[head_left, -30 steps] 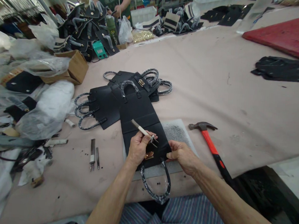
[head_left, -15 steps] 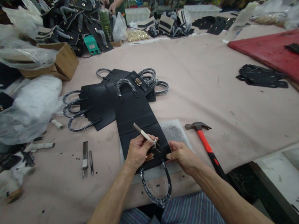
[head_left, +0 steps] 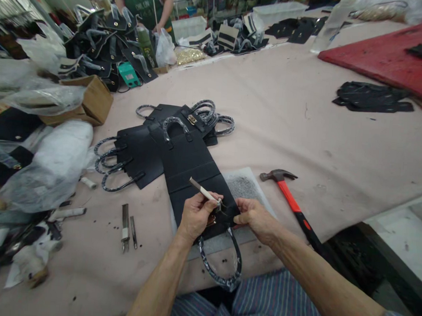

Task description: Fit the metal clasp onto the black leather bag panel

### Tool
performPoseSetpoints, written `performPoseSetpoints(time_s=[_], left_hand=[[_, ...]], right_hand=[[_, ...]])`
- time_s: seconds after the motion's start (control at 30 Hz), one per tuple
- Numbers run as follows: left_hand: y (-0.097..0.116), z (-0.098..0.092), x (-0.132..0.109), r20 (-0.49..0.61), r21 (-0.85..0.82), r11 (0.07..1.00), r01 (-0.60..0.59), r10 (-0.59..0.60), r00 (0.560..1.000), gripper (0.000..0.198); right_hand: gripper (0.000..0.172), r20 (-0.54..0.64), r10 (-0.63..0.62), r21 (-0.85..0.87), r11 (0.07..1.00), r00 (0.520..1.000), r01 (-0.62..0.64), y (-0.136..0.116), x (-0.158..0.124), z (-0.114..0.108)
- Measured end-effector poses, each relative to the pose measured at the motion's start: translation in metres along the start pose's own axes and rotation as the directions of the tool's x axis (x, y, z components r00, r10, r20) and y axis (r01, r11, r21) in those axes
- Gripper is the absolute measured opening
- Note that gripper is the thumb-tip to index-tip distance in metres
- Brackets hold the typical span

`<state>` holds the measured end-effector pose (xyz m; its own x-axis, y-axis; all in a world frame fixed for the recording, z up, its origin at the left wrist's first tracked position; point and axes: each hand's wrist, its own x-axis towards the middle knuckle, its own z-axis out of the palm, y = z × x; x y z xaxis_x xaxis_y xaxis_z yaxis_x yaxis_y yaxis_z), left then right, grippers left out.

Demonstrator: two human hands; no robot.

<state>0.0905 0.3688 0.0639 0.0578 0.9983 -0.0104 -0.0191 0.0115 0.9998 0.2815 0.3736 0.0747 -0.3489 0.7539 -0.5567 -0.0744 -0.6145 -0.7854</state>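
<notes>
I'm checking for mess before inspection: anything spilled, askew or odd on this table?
Dark specks dot the pale table, some within the nearer handle of the held black bag, like loose scraps. The hammer seems to reach the table's edge, where it might get knocked.

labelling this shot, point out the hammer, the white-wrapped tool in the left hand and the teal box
Hammer [head_left: 289,197], head view, on its red handle
White-wrapped tool [head_left: 207,194], head view, on its pale wrapping
Teal box [head_left: 129,75], head view, on its casing
</notes>
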Motion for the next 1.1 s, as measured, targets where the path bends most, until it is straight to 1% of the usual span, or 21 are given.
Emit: performPoseSetpoints(time_s=[0.2,0.33,0.53,0.6,0.7,0.73,0.77,0.83,0.87,0.93,1.03,1.1], left_hand=[[0.001,0.0,0.0,0.003,0.016,1.0,-0.004,0.004,1.0,0.021],[0.003,0.003,-0.002,-0.007,0.109,0.994,-0.019,0.02,1.0,0.019],[0.006,0.008,-0.004,-0.018,0.22,0.972,-0.079,0.085,0.996,0.017],[0.007,0.01,-0.004,-0.012,0.252,0.964,-0.086,0.092,0.996,0.016],[0.008,0.011,-0.003,0.007,0.301,0.948,-0.102,0.105,0.994,0.015],[0.008,0.011,-0.003,0.012,0.314,0.943,-0.111,0.112,0.994,0.015],[0.008,0.012,-0.003,0.015,0.325,0.938,-0.121,0.122,0.992,0.015],[0.009,0.013,-0.004,0.02,0.348,0.927,-0.14,0.142,0.99,0.015],[0.009,0.014,-0.004,0.025,0.361,0.921,-0.149,0.15,0.988,0.015],[0.009,0.016,-0.005,0.037,0.382,0.909,-0.168,0.167,0.985,0.014],[0.007,0.02,-0.008,0.07,0.418,0.883,-0.214,0.204,0.976,0.013],[0.005,0.022,-0.009,0.103,0.45,0.855,-0.259,0.238,0.966,0.011]], right_hand=[[0.028,0.005,-0.008,0.0,1.0,1.0,0.008,-0.001,0.0,-0.001],[0.026,0.007,-0.015,0.001,1.0,1.0,0.015,-0.003,-0.002,0.0],[0.031,0.007,-0.036,0.029,0.999,0.999,0.036,-0.003,-0.004,0.0],[0.04,0.006,-0.05,0.052,0.997,0.999,0.05,-0.001,-0.006,-0.001],[0.064,0.001,-0.115,0.105,0.988,0.993,0.114,0.002,-0.011,-0.003],[0.069,0.001,-0.137,0.122,0.983,0.991,0.136,0.003,-0.013,-0.003],[0.072,0.001,-0.155,0.134,0.979,0.988,0.154,0.004,-0.014,-0.003],[0.072,0.009,-0.17,0.132,0.977,0.985,0.167,0.005,-0.017,-0.003],[0.071,0.011,-0.171,0.108,0.98,0.985,0.169,0.006,-0.018,-0.002],[0.065,-0.019,-0.184,-0.018,0.983,0.983,0.184,0.007,-0.02,-0.003],[0.057,-0.137,-0.237,-0.254,0.947,0.962,0.197,0.01,-0.027,-0.01],[0.052,-0.19,-0.244,-0.296,0.938,0.951,0.182,0.012,-0.033,-0.02]])
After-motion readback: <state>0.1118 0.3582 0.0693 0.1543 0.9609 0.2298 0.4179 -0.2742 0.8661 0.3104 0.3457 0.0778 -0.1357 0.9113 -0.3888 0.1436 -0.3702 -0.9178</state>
